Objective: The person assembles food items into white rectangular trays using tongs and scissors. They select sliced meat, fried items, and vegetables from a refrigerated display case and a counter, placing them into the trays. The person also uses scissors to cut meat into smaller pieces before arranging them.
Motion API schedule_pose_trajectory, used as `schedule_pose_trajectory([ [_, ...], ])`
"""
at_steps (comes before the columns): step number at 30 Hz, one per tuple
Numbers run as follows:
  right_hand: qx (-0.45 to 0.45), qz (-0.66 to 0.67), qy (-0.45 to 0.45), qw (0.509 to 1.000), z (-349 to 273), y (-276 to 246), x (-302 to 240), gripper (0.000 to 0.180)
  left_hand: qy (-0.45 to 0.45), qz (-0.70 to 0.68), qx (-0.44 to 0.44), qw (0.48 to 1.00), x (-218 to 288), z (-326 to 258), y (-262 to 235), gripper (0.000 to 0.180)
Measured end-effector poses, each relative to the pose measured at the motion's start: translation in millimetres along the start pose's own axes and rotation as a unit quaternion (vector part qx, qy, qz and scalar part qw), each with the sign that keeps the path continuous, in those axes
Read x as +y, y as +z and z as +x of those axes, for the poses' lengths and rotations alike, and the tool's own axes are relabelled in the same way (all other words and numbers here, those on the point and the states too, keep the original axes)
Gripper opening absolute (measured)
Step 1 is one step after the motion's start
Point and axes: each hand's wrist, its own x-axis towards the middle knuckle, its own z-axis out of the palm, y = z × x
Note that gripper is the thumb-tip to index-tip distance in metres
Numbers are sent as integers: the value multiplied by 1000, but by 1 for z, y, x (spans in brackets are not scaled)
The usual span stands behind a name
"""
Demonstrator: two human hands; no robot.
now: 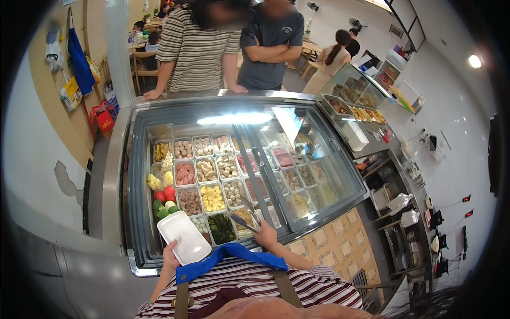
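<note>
My left hand [170, 255] grips the near left edge of a white rectangular tray [184, 237], tilted over the front left of a display cooler [139, 159]. No food shows in the tray. In my right hand [267, 236] is a pair of metal tongs [246, 223], their arms spread apart above the front row of food tubs. Just left of the tongs sits a tub of dark green seaweed [221, 228]. Behind it is a tub of yellow round slices [212, 198]. Red tomatoes [169, 193] and green vegetables [160, 210] lie beyond the tray.
A sliding glass lid [303, 175] covers the cooler's right half. Two people stand at its far side, one with hands on the metal rim [223, 95]. To the right are a glass food case [356, 87] and a shelf counter [390, 212]. Tiled floor [340, 242] lies near right.
</note>
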Motion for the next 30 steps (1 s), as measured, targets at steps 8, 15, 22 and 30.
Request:
schedule_pose_trajectory([
  [8, 63, 25, -7, 998, -2, 5, 11, 43, -26, -26, 3, 999, -5, -2, 5, 51],
  [15, 53, 33, 2, 998, -4, -1, 4, 42, -22, -30, 11, 999, -3, -3, 4, 52],
  [22, 70, 38, 5, 997, -3, 7, 10, 40, -2, 4, 16, 1000, -2, -7, 12, 51],
  [30, 64, 64, -22, 996, -5, 6, 12, 53, -17, -17, 33, 999, 1, -5, -2, 48],
])
